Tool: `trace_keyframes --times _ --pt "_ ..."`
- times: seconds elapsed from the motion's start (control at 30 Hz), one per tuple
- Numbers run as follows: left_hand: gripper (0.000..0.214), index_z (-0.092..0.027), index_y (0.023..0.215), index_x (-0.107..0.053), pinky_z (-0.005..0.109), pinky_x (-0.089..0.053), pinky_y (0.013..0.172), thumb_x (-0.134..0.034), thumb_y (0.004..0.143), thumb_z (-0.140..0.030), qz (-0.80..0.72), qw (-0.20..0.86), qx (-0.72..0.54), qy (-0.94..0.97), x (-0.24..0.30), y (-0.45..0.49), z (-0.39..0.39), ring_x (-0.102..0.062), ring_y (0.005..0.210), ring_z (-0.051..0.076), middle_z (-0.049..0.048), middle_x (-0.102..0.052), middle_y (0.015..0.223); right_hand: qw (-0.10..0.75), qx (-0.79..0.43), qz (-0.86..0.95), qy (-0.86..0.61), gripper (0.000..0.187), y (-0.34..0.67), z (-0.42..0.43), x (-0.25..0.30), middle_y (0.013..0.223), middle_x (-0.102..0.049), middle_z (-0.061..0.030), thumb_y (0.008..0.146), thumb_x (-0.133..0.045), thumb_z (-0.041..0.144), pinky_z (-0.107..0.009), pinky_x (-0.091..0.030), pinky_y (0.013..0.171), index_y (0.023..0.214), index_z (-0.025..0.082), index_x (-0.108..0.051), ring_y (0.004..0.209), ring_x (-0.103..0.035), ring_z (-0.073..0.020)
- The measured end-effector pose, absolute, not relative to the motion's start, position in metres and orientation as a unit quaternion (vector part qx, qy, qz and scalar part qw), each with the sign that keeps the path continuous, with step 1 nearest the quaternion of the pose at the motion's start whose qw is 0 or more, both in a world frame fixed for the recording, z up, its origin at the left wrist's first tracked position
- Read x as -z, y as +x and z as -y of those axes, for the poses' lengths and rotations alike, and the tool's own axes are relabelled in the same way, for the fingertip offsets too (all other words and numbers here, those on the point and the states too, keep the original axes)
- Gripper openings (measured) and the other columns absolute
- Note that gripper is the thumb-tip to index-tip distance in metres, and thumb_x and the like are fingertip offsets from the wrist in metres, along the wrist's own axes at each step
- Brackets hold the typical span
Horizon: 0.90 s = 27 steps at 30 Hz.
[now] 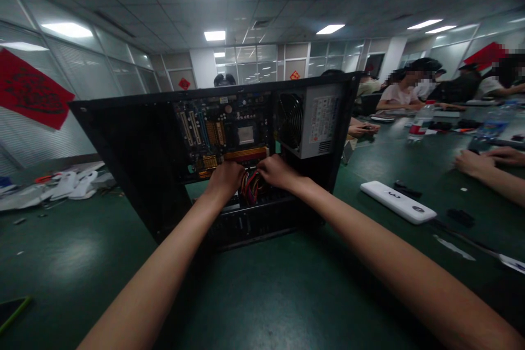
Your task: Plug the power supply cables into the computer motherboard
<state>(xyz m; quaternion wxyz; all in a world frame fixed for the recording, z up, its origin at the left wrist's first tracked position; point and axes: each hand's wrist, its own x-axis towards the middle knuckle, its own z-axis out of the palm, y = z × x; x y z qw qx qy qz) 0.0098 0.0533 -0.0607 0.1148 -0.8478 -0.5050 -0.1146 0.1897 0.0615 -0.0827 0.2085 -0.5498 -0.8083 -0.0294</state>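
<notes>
An open black computer case (135, 158) lies on its side on the dark green table (262, 295), its inside facing me. Within it sit a motherboard (223, 131) and a grey power supply with a fan (311, 120). Both my arms reach into the case. My left hand (225, 178) is curled at the lower edge of the motherboard, its fingers turned away from me. My right hand (276, 170) is closed beside it, next to a bundle of red, yellow and black cables (251, 188). What each hand grips is hidden.
A white power strip (397, 202) lies on the table to the right, with small dark parts near it. Another person's hands (476, 161) rest at the right edge. Several people sit further back right. White parts (74, 183) lie at the left; a phone (10, 311) sits bottom left.
</notes>
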Motion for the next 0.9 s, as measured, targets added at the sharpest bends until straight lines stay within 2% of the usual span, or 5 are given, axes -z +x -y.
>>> trace_keyframes --times 0.13,0.27,0.47,0.67,0.9 --pt "0.033 -0.017 0.094 -0.077 0.034 -0.052 0.079 -0.045 0.095 -0.026 0.514 0.119 0.102 -0.843 0.059 0.014 -0.051 -0.071 0.092 0.028 0.0142 -0.075 0.095 0.187 0.061 0.808 -0.556 0.026 0.188 -0.064 0.083 0.094 -0.076 -0.0129 0.091 -0.052 0.016 -0.025 -0.042 0.067 0.094 0.014 -0.078 0.084 -0.07 -0.0205" --pt "0.035 -0.015 0.098 -0.075 0.038 -0.053 0.078 -0.043 0.096 -0.029 0.535 0.127 0.105 -0.828 0.058 0.017 -0.042 -0.071 0.094 0.032 0.0169 -0.074 0.1 0.191 0.064 0.811 -0.55 0.027 0.189 -0.065 0.085 0.099 -0.076 -0.0128 0.09 -0.052 0.014 -0.025 -0.043 0.071 0.098 0.013 -0.078 0.09 -0.071 -0.0213" --pt "0.04 -0.025 0.118 -0.069 0.038 -0.053 0.083 -0.036 0.1 -0.038 0.553 0.155 0.164 -0.802 0.055 0.006 -0.028 -0.068 0.103 0.028 0.0093 -0.072 0.114 0.187 0.053 0.796 -0.574 0.028 0.189 -0.058 0.08 0.102 -0.076 -0.0129 0.094 -0.053 0.022 -0.025 -0.045 0.074 0.105 0.014 -0.077 0.094 -0.07 -0.0214" --pt "0.035 -0.02 0.101 -0.076 0.038 -0.053 0.078 -0.044 0.097 -0.032 0.544 0.121 0.096 -0.825 0.052 0.013 -0.037 -0.069 0.099 0.032 0.0146 -0.074 0.107 0.175 0.044 0.796 -0.577 0.029 0.186 -0.055 0.077 0.105 -0.075 -0.0131 0.096 -0.051 0.023 -0.024 -0.046 0.078 0.107 0.015 -0.076 0.097 -0.069 -0.0199" --pt "0.034 -0.019 0.102 -0.077 0.038 -0.052 0.083 -0.047 0.096 -0.032 0.557 0.118 0.093 -0.817 0.052 0.017 -0.044 -0.069 0.101 0.032 0.0182 -0.074 0.105 0.162 0.054 0.798 -0.578 0.03 0.184 -0.054 0.074 0.1 -0.075 -0.0152 0.094 -0.049 0.02 -0.025 -0.045 0.073 0.101 0.013 -0.077 0.09 -0.07 -0.021"
